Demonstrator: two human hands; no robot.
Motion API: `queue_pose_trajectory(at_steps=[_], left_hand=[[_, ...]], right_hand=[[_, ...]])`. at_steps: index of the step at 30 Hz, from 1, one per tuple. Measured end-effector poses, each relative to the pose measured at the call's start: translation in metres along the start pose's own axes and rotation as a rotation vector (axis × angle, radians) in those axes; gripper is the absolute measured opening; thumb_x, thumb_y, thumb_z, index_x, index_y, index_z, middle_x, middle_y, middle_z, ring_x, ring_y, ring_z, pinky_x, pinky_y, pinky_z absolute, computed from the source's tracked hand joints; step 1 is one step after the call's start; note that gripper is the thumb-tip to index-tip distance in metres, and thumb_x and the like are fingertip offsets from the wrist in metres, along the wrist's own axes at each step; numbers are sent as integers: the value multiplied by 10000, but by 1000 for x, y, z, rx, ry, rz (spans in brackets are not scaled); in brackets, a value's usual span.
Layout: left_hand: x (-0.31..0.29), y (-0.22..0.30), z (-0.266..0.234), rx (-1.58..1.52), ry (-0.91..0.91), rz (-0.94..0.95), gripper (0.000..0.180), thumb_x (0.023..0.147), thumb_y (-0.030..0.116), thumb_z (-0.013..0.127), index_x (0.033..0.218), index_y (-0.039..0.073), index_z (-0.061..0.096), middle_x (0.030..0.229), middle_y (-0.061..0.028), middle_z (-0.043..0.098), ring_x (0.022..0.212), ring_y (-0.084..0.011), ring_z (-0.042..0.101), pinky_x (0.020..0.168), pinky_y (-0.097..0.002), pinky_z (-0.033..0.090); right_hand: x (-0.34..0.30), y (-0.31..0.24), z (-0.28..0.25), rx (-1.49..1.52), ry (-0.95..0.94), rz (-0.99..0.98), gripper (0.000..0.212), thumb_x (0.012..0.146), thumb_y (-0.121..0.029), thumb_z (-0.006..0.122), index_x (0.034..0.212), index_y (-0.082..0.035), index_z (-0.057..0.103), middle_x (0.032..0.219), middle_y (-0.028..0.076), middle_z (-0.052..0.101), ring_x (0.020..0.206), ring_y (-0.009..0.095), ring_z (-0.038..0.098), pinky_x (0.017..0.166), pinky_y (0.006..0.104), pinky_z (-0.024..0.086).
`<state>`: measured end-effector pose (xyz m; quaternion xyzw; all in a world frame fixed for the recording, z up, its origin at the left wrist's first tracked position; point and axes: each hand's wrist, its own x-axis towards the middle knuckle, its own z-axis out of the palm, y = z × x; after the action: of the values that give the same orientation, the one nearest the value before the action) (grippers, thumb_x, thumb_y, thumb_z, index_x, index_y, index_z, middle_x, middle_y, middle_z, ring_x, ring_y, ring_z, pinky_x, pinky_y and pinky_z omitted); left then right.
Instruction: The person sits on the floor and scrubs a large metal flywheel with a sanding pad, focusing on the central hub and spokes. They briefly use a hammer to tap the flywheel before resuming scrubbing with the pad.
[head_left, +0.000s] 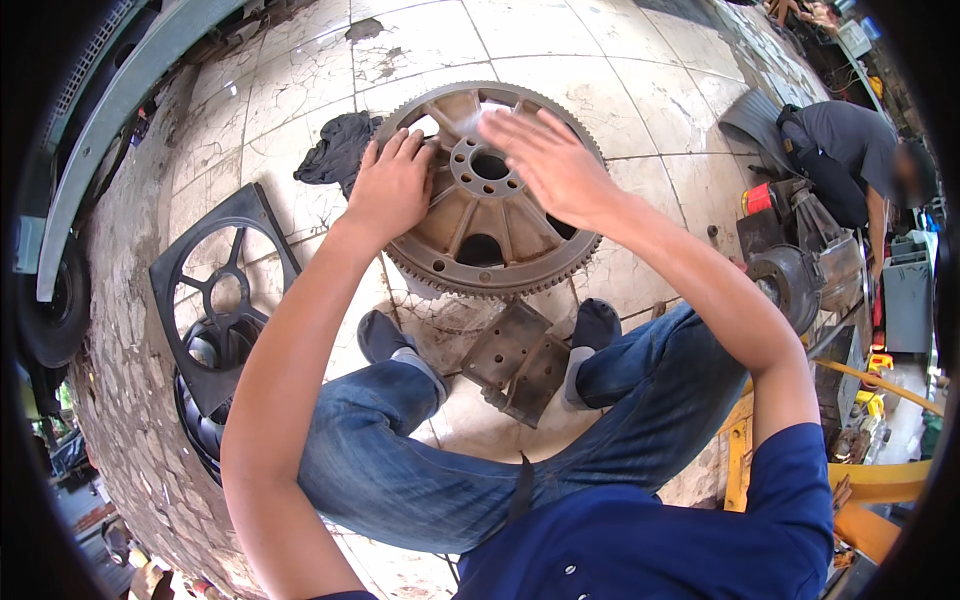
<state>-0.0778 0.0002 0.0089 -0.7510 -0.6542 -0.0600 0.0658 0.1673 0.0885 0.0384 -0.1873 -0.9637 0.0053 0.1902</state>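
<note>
A large brown metal flywheel [505, 225] with a toothed rim lies before me. Its hub has a round centre hole with smaller bolt holes around it, and openings show between the spokes. My left hand [395, 185] rests on the wheel's left side, fingers stretched out and slightly apart. Over the hub and its right side is my right hand [560, 170], fingers extended and the tips blurred. A pale smear shows by those fingertips; I cannot make out whether it is a separate thing. Between my feet lies a rusty metal bracket plate [515, 360] with holes.
A black cloth [340, 150] lies left of the wheel. Further left, a black fan shroud [175, 300] leans near a cracked stone ledge [130, 400]. At right are a grimy machine housing [800, 275], a bent-over person [845, 145] and a yellow metal frame [880, 482].
</note>
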Motion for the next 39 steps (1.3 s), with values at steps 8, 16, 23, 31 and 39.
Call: queue_pose_trajectory(at_steps=[8,16,23,31,39], left_hand=[[0,0,4,-11,30,5,424,996,200,501,1406,90,500,1453,-142,499,1392,-303,430,1139,-518,343],[1,0,2,-27,50,17,406,994,197,496,1386,90,514,1442,-149,508,1394,-305,429,1135,-529,347],[0,-1,4,-41,69,27,423,972,194,511,1374,64,531,1419,-167,531,1372,-319,452,1118,-570,353],[-1,1,2,-41,42,9,428,977,189,519,1389,75,506,1443,-160,498,1395,-314,426,1128,-552,349],[-2,-2,7,-37,75,35,448,972,206,523,1394,57,513,1410,-171,533,1372,-319,450,1114,-571,356]], right_hand=[[-14,0,20,-20,-232,-70,476,1046,-226,444,1512,-145,399,1565,49,403,1457,206,353,1207,490,241],[-17,-3,22,103,-211,-53,454,1050,-249,419,1482,-112,441,1546,65,435,1442,191,384,1211,487,224],[-11,-15,13,-152,-196,-137,498,992,-177,489,1487,-147,446,1516,47,476,1428,175,405,1209,487,239],[-15,-4,18,-129,-216,-86,535,985,-175,515,1507,-133,410,1540,48,441,1435,188,392,1205,480,248],[-13,4,24,-122,-198,-91,477,1035,-241,399,1473,-61,452,1554,90,426,1454,227,369,1202,499,248]])
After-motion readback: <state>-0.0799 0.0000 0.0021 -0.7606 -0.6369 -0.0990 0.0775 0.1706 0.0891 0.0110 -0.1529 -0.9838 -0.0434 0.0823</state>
